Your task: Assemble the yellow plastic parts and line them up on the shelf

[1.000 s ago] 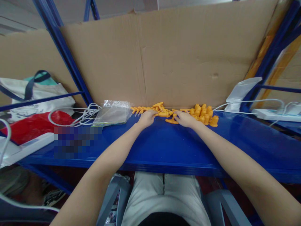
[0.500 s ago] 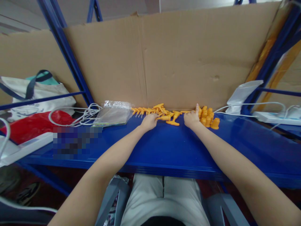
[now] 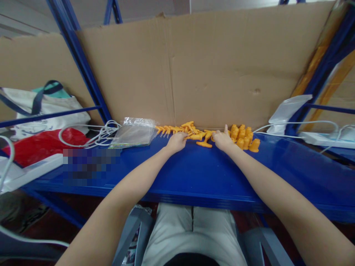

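My left hand (image 3: 176,142) is closed in a pinch at the left end of an orange corkscrew (image 3: 196,137), part of it hidden by the fingers. My right hand (image 3: 223,140) has its fingertips pressed together near a T-shaped orange handle (image 3: 204,144), with one finger raised. A bit of orange shows at those fingertips, too small to name. Beyond my left hand lie several orange corkscrews (image 3: 168,130) in a row, their metal spirals showing. Several orange cup-like sleeves (image 3: 240,143) stand grouped to the right of my right hand.
Clear plastic bags (image 3: 133,133) lie left of the corkscrews, beside coiled white cable (image 3: 107,130). Cardboard (image 3: 210,66) walls off the back of the blue table (image 3: 199,177). Power strips (image 3: 323,139) and a white pouch (image 3: 287,109) sit at the right.
My right hand has shifted left, away from the sleeves and toward the T-shaped handle. My left hand has hardly moved.
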`<action>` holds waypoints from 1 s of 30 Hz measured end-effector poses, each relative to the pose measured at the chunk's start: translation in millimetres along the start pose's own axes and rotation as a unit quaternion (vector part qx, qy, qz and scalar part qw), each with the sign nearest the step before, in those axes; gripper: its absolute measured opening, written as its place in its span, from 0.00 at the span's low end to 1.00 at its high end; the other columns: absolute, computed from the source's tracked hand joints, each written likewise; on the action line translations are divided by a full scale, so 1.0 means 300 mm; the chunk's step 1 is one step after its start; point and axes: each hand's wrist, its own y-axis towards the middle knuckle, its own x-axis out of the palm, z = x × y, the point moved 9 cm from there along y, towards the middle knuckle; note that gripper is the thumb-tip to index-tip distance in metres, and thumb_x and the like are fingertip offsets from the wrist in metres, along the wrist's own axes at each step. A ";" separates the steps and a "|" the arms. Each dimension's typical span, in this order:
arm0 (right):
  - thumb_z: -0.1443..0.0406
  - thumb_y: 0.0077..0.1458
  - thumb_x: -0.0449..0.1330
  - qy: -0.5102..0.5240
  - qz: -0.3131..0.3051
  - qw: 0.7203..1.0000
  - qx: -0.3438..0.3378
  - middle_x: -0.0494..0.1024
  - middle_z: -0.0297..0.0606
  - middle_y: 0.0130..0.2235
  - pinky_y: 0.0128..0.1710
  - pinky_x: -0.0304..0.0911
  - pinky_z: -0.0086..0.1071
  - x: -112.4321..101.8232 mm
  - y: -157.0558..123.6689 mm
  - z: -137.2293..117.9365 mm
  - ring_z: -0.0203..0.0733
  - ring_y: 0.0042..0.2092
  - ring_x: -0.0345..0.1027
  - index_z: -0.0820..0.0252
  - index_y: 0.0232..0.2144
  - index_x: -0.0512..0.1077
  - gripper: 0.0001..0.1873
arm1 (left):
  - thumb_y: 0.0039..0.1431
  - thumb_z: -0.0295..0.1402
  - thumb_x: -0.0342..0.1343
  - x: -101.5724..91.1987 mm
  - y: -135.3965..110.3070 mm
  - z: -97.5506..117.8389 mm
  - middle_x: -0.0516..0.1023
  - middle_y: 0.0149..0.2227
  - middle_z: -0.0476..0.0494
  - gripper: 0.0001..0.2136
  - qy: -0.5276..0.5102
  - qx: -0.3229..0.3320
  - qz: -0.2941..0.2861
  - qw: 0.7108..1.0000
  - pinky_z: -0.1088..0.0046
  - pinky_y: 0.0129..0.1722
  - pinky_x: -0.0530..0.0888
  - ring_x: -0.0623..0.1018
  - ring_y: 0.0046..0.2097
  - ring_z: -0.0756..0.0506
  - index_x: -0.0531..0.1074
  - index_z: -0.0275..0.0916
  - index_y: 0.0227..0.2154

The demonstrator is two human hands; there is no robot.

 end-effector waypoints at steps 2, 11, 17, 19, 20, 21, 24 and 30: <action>0.79 0.57 0.44 0.024 -0.005 1.000 0.003 0.78 0.56 0.47 0.66 0.39 0.56 0.004 0.001 0.000 0.51 0.51 0.73 0.71 0.52 0.72 0.26 | 0.59 0.22 0.52 -0.001 0.000 0.002 0.82 0.48 0.40 0.16 -0.004 -0.002 -0.002 1.000 0.67 0.53 0.76 0.80 0.51 0.42 0.79 0.38 0.46; 0.78 0.55 0.46 0.062 -0.015 0.998 0.017 0.78 0.57 0.51 0.65 0.41 0.56 0.030 -0.002 -0.006 0.51 0.55 0.71 0.72 0.57 0.67 0.28 | 0.60 0.22 0.52 0.002 0.000 -0.003 0.82 0.47 0.40 0.15 -0.006 -0.002 0.003 1.000 0.67 0.53 0.75 0.80 0.51 0.42 0.80 0.38 0.45; 0.68 0.67 0.43 0.270 0.080 0.959 0.028 0.79 0.53 0.51 0.61 0.55 0.52 -0.059 0.002 0.003 0.50 0.53 0.73 0.66 0.48 0.71 0.18 | 0.59 0.21 0.51 -0.022 0.007 0.000 0.82 0.47 0.40 0.15 -0.016 0.028 0.056 0.998 0.63 0.55 0.74 0.80 0.50 0.42 0.79 0.37 0.44; 0.63 0.70 0.42 0.416 0.068 0.907 0.010 0.81 0.48 0.45 0.50 0.68 0.42 -0.064 0.011 -0.013 0.45 0.44 0.77 0.63 0.44 0.70 0.18 | 0.59 0.21 0.51 -0.043 0.006 0.009 0.83 0.45 0.39 0.15 -0.013 0.045 0.079 0.996 0.61 0.55 0.74 0.80 0.49 0.42 0.79 0.36 0.44; 0.60 0.70 0.43 0.479 0.056 0.876 0.000 0.81 0.46 0.41 0.43 0.70 0.37 -0.062 0.016 -0.023 0.42 0.38 0.78 0.62 0.42 0.70 0.17 | 0.59 0.21 0.50 -0.054 0.005 0.015 0.83 0.45 0.38 0.15 -0.009 0.055 0.090 0.994 0.61 0.54 0.74 0.80 0.48 0.42 0.79 0.35 0.43; 0.59 0.70 0.46 0.532 0.046 0.846 -0.003 0.81 0.43 0.38 0.37 0.71 0.34 -0.060 0.019 -0.030 0.39 0.33 0.77 0.61 0.40 0.69 0.16 | 0.59 0.22 0.50 -0.066 0.003 0.022 0.83 0.44 0.38 0.15 -0.006 0.066 0.100 0.993 0.60 0.53 0.74 0.80 0.48 0.41 0.79 0.35 0.43; 0.59 0.66 0.54 0.621 0.048 0.782 0.027 0.79 0.36 0.32 0.28 0.69 0.28 -0.058 0.019 -0.020 0.34 0.24 0.72 0.60 0.39 0.67 0.10 | 0.61 0.22 0.50 -0.100 -0.005 0.046 0.82 0.43 0.37 0.14 0.001 0.094 0.124 0.988 0.60 0.52 0.74 0.80 0.47 0.41 0.78 0.35 0.43; 0.59 0.66 0.56 0.672 0.028 0.737 0.067 0.76 0.32 0.29 0.26 0.68 0.25 -0.089 -0.018 -0.014 0.29 0.21 0.68 0.60 0.37 0.67 0.10 | 0.62 0.23 0.49 -0.133 -0.017 0.072 0.81 0.47 0.36 0.14 0.001 0.108 0.147 0.983 0.60 0.53 0.73 0.79 0.50 0.42 0.76 0.35 0.47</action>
